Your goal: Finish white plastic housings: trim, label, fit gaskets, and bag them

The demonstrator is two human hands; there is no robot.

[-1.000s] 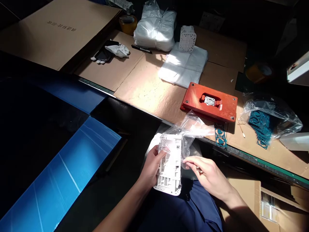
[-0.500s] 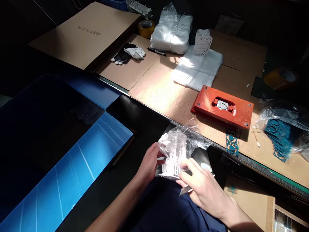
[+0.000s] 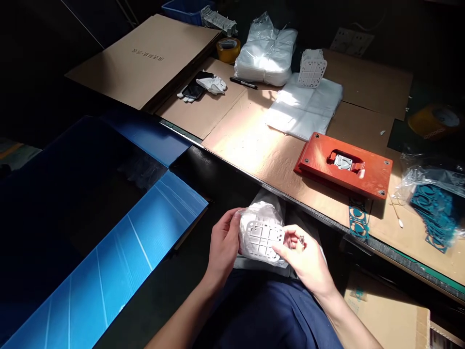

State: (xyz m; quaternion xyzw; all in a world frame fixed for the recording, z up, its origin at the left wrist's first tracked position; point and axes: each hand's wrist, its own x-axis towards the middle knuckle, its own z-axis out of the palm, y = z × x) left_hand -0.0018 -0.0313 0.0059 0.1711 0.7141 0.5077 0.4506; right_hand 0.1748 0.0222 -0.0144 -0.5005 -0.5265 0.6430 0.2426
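Over my lap, both hands hold a white plastic part (image 3: 264,240), its slotted, grid-like end face turned up towards me. A clear plastic bag (image 3: 271,211) covers at least its far portion. My left hand (image 3: 224,245) grips the bagged left side, thumb on top. On the right edge of the end face, my right hand (image 3: 308,261) pinches with thumb and fingers. A small metallic tip shows between the right fingers; most of that item is hidden. Another white plastic part (image 3: 311,72) stands on flat clear bags (image 3: 303,111) on the table.
A red fixture block (image 3: 348,165) lies near the table's front edge, beside teal cut-out pieces (image 3: 358,220) and a cotton swab (image 3: 398,217). Farther back are bundled bags (image 3: 267,53), tape (image 3: 228,50), a pen (image 3: 243,83), a phone and gloves (image 3: 212,85). A blue box (image 3: 160,218) stands left.
The white part has been tipped so its end face now points up at me. My right hand has shifted to that face's right edge, and the metal blade seen in it is mostly hidden.
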